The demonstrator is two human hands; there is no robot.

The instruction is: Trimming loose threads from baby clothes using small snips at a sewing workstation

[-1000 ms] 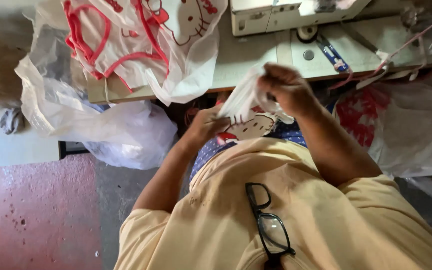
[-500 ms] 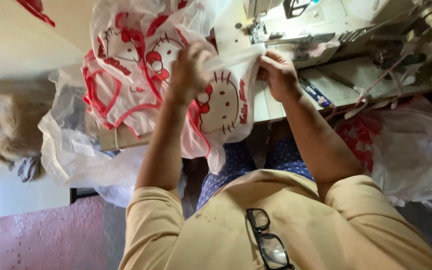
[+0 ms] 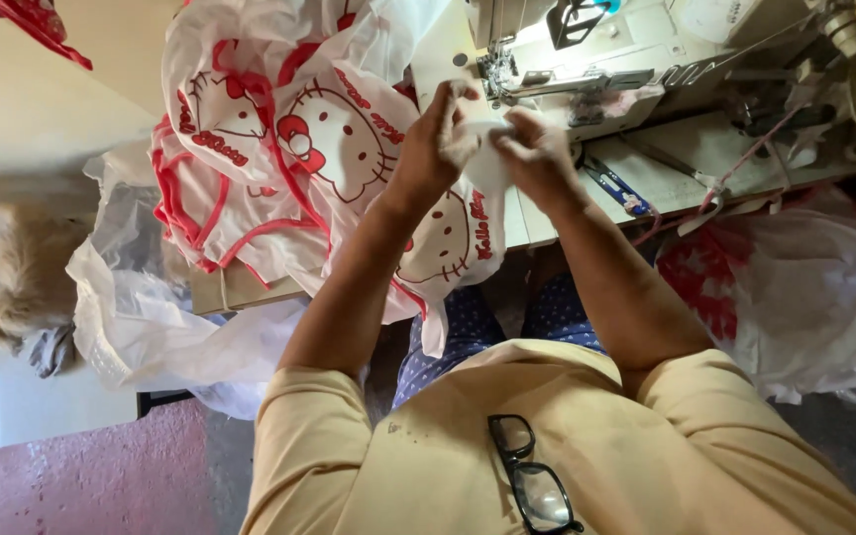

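My left hand (image 3: pixel 436 139) and my right hand (image 3: pixel 537 154) both pinch the upper edge of a white fabric piece (image 3: pixel 448 243) printed with a red-bowed cartoon cat. The hands are close together, just in front of the presser foot (image 3: pixel 495 67) of a cream sewing machine (image 3: pixel 606 40). The fabric hangs down from my fingers over the table's front edge toward my lap. A heap of the same printed white and red fabric (image 3: pixel 269 129) lies on the table to the left of my left hand.
Blue-handled scissors (image 3: pixel 614 186) lie on the table (image 3: pixel 705 149) right of my right hand. White plastic bags (image 3: pixel 151 317) hang at the left, another bag with red cloth (image 3: pixel 804 287) at the right. Black glasses (image 3: pixel 532 476) hang on my shirt. A furry animal (image 3: pixel 12 267) is far left.
My hands rose from my lap to the machine with the fabric piece, and have drawn closer together near the presser foot. The view tilted up toward the table.
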